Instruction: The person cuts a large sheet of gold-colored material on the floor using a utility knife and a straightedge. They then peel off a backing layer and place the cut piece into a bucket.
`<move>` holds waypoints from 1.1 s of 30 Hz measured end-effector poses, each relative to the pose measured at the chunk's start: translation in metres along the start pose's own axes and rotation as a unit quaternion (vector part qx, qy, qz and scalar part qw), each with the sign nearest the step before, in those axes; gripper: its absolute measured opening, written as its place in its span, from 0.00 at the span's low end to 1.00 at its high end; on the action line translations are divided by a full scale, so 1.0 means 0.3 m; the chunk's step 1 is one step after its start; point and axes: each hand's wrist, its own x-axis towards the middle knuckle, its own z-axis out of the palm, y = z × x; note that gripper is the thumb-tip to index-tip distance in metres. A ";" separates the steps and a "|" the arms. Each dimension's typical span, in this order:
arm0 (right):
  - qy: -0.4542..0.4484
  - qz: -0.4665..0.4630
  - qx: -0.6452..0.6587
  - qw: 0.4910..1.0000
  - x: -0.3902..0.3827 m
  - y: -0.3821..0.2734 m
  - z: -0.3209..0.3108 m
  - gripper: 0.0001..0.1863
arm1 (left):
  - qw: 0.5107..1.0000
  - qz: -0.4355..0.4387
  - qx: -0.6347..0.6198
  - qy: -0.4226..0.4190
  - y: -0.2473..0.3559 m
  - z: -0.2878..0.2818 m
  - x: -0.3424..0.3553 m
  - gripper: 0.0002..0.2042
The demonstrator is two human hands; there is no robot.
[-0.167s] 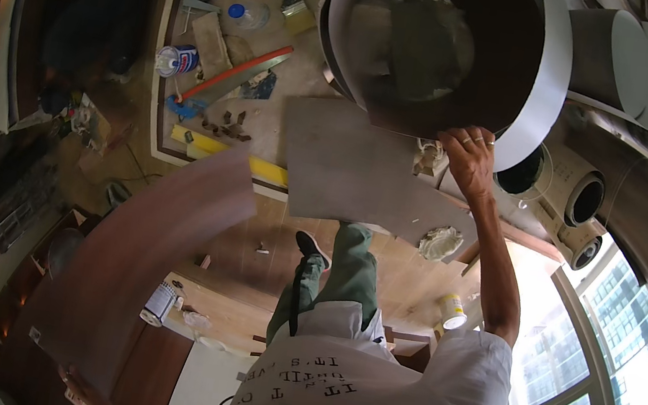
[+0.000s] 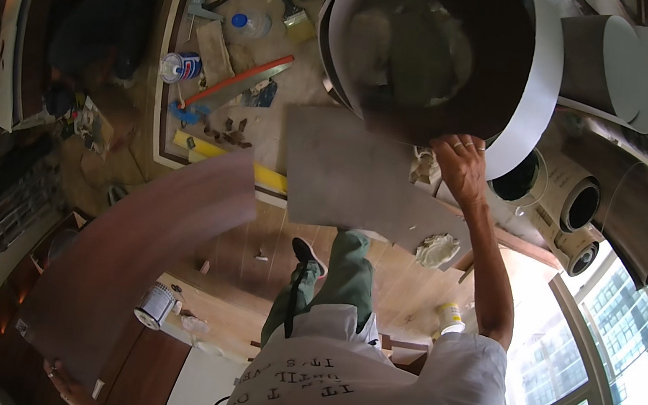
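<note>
Brown and slightly glossy, a long sheet (image 2: 138, 249) swept in a broad curve down the left of the head view, from the near edge of the worktop (image 2: 270, 128) toward the lower left corner. The left hand (image 2: 69, 391) was at its near end, fingers curled by the border; how firmly they grasped it I could not tell. The right hand (image 2: 458, 169) pinched the near rim of a big curled sheet (image 2: 497, 43), dark inside and pale grey on its outer band, which stood at the top centre over the worktop.

The likeliest trouble seemed to lie in that curl: if the right hand's pinch slipped, the springy material might open out and knock the blue-capped bottle (image 2: 255, 24) or the cardboard tubes (image 2: 559, 176) beside it. The long sheet, with no hand visible at its far end, could buckle or crease under its own weight, or be scratched by the saw (image 2: 242, 86) or catch on the yellow bar (image 2: 262, 177) near that end; whether it touched the bar was unclear.

As for looks, the long sheet was smooth, reddish and unbroken, with a small pale label (image 2: 23, 328) near its left edge. Between the hands, a flat grey sheet (image 2: 346, 172) jutted past the worktop's edge.
</note>
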 end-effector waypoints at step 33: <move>0.014 -0.006 -0.016 1.000 0.022 -0.004 -0.012 0.05 | 0.991 0.015 -0.129 0.029 -0.088 0.174 -0.105 0.21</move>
